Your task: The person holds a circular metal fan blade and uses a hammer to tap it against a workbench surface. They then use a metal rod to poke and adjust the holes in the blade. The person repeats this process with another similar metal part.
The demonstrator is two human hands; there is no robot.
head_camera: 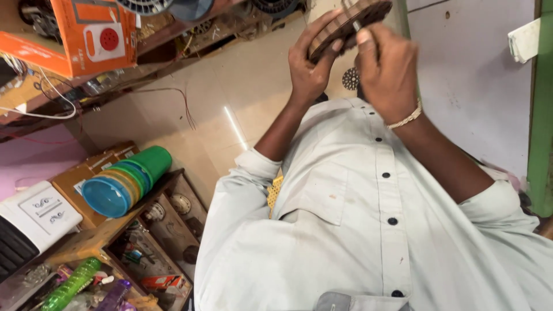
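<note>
**Both hands on a brown slatted part, held up at the far edge of the view**

The pale grey buttoned shirt fills the near right of the picture, sleeves rolled to the elbow. Beyond it lies a cream tiled floor, shiny under the light. At the far left, a wooden shelf carries an orange cardboard box, with loose wires trailing below it. At the near left stands a wooden rack of compartments holding small parts; on its top lies a stack of plastic cups, green outermost with a blue rim facing the camera, and left of that a white switch plate.

The left hand is closed around the near left side of a brown slatted part, fingers curled over its edge. The right hand, a thin gold bracelet at its wrist, grips the part from the right with the thumb pressed on top. The part sits at the far middle of the view, partly cut off by the top edge; it may be a grille or vented cover, but too little shows to be sure.
</note>
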